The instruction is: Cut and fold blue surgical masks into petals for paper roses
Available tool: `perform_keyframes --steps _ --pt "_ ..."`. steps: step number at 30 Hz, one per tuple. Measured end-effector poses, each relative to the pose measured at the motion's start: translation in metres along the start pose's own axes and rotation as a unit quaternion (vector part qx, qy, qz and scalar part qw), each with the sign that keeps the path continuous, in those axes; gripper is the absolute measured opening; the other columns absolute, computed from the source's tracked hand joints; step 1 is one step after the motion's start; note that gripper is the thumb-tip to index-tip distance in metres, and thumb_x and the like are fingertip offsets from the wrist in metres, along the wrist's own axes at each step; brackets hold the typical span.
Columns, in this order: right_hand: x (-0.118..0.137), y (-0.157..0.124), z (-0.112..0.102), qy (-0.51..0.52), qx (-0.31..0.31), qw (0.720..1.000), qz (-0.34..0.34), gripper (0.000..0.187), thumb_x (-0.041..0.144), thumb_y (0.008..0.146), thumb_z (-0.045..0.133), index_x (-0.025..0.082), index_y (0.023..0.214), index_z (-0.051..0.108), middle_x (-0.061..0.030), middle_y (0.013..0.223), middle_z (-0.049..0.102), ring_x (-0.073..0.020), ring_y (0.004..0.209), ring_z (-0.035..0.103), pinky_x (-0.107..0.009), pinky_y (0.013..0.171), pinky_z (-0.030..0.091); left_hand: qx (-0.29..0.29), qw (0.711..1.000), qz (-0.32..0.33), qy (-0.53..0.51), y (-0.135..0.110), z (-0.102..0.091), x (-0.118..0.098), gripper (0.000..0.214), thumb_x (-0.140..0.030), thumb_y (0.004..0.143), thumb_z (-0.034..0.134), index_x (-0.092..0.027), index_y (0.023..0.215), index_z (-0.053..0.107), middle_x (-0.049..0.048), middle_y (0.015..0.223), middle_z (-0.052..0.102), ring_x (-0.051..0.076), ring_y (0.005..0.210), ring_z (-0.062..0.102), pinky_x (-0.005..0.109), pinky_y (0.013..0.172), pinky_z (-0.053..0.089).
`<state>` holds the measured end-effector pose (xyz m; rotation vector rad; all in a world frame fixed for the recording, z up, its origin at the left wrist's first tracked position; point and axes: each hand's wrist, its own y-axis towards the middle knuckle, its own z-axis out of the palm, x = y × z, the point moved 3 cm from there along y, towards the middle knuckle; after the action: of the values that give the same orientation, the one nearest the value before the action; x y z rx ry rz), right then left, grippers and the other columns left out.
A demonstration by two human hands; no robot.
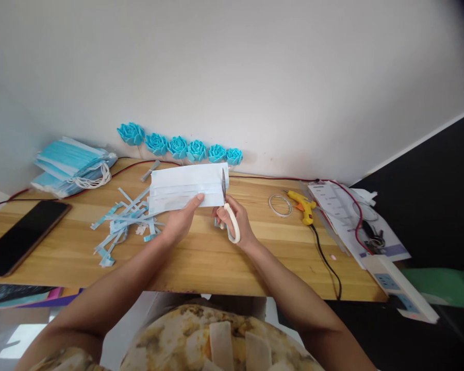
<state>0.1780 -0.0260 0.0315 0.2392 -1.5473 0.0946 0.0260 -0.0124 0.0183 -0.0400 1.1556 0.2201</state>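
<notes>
A pale, pleated face mask (185, 180) is held up above the wooden table, its broad side towards me. My left hand (183, 216) grips its lower edge, thumb on the front and fingers hidden behind. In my right hand (235, 221) are white-handled scissors (232, 226), their blades upright at the mask's right end. The scissors lie along that end, and a narrow edge of mask shows to their right. Below and left of the mask, a loose heap of cut blue and white strips (126, 224) lies on the table.
Several blue flowers (178, 147) line the wall. Stacked masks (71, 162) and a phone (25, 234) are on the left. To the right are a wire ring (280, 205), a yellow glue gun (303, 206) with its cord, papers (344, 221), keys (374, 238) and a power strip (400, 288).
</notes>
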Motion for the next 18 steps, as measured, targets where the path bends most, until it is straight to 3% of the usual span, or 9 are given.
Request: perform_keyframes --steps 7,18 --pt "-0.003 -0.001 -0.001 0.025 -0.015 1.0 -0.007 0.047 0.062 0.075 0.073 0.02 0.087 0.057 0.002 0.067 0.06 -0.0084 0.05 0.049 -0.023 0.046 0.038 0.007 0.998 -0.036 0.044 -0.002 -0.004 0.009 0.058 -0.047 0.075 0.08 -0.022 0.126 0.067 0.0068 0.131 0.069 0.03 0.144 0.045 0.048 0.128 0.02" --pt "-0.001 -0.003 0.0 0.031 -0.031 0.999 -0.006 0.041 0.057 0.077 0.073 0.02 0.087 0.059 0.0047 0.06 0.056 -0.0067 0.044 0.044 -0.022 0.04 0.034 0.028 0.999 -0.014 0.034 -0.002 -0.003 0.012 0.053 -0.04 0.079 0.079 -0.023 0.128 0.065 0.0067 0.134 0.067 0.028 0.146 0.042 0.048 0.128 0.019"
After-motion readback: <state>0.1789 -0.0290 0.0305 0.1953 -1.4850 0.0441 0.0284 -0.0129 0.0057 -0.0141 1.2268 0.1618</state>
